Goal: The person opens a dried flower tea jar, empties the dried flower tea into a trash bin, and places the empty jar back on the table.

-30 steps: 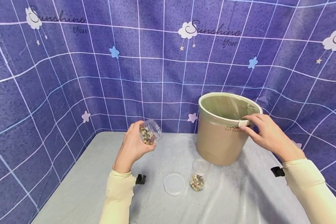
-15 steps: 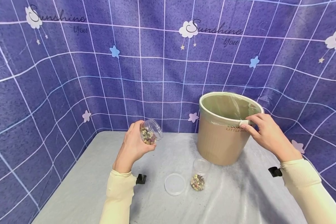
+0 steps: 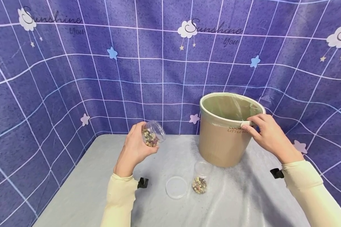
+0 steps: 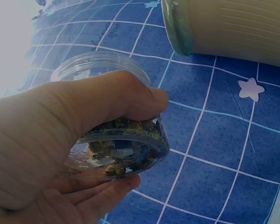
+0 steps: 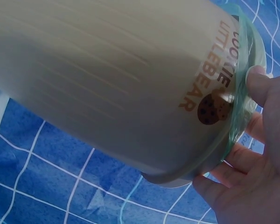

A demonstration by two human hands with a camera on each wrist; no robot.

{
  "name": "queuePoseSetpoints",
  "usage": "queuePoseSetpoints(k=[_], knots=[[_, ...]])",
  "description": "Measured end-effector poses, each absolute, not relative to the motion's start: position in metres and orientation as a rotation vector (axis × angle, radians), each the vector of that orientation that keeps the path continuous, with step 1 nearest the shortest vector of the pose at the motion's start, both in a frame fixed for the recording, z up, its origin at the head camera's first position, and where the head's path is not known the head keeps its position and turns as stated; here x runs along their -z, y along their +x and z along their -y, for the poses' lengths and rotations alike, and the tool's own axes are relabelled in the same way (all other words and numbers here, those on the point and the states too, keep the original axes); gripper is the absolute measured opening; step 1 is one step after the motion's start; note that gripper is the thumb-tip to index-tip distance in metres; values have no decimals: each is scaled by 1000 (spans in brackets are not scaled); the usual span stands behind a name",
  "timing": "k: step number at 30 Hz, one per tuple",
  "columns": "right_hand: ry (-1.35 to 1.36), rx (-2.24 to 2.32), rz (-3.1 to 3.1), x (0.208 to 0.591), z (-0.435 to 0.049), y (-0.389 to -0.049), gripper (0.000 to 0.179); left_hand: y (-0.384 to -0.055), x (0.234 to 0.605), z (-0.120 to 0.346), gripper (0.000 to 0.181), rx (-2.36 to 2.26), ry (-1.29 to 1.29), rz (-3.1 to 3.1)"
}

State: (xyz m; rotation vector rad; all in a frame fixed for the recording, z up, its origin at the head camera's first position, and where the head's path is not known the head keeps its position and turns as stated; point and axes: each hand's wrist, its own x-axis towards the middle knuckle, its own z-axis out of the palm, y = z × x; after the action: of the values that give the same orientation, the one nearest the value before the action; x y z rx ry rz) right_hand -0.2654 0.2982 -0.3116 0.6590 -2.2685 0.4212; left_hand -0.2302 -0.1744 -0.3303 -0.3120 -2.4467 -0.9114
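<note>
My left hand (image 3: pixel 134 148) grips a clear plastic jar (image 3: pixel 156 127) in the air, tilted with its lidless mouth to the right. Dried flower buds (image 4: pixel 130 123) in mixed colours lie in the jar's lower part. At the right, my right hand (image 3: pixel 270 134) pinches the rim of a beige trash can (image 3: pixel 224 142), thumb at the white tab and fingers over the edge. A thin green bag (image 5: pixel 242 93) lines the can and folds over its rim. The can stands upright.
A second clear jar (image 3: pixel 200 185) of dried buds is on the grey table (image 3: pixel 102 195) in front of the can. Left of it lies a round clear lid (image 3: pixel 176 187). Behind hangs a blue-purple gridded curtain (image 3: pixel 125 88).
My right thumb and fingers have closed in on the can's rim, and the right forearm has moved slightly left. The left hand keeps its jar at the same tilt.
</note>
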Motion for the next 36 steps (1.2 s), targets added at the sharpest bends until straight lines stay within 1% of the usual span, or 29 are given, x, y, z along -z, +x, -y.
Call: queuePoseSetpoints(k=[11,22,29,36], knots=[[659,-416,2259,312,-298,-266,23,-238,303,154,89,920,-402,2407],[667,-418,2230,313,-298,-266,25,-248,282,133,89,915,-462,2413],[652,-404,2243,314,-297,-265,25,-253,271,120,91,914,-499,2409],[654,-403,2234,314,-297,-264,25,-261,265,108,88,847,-528,2396]])
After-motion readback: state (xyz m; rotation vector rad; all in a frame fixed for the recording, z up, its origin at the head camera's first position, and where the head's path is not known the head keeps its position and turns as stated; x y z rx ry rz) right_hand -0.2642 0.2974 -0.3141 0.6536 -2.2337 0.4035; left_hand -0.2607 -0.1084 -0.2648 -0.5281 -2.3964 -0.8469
